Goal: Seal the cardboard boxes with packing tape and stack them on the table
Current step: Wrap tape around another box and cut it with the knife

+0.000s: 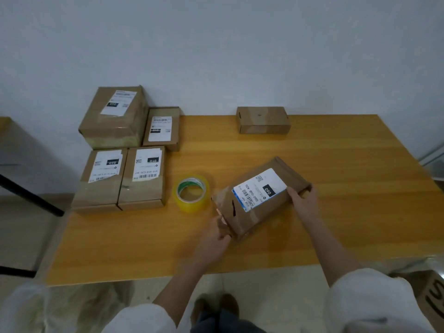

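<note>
Worktop [336, 224]: four labelled boxes [113, 121] crowd the upper left, labels marked "010". A plain box [263, 120] sits upper centre by the wall. The yellow tape roll [191, 193] lies flat just left of the held box [260, 200], not touching it.

Held box, centre right: brown, creased, skewed, its white label reads "060".

Left hand [215, 237] grip pinches its near-left corner. Right hand [303, 199] grip curls over its right end.
</note>
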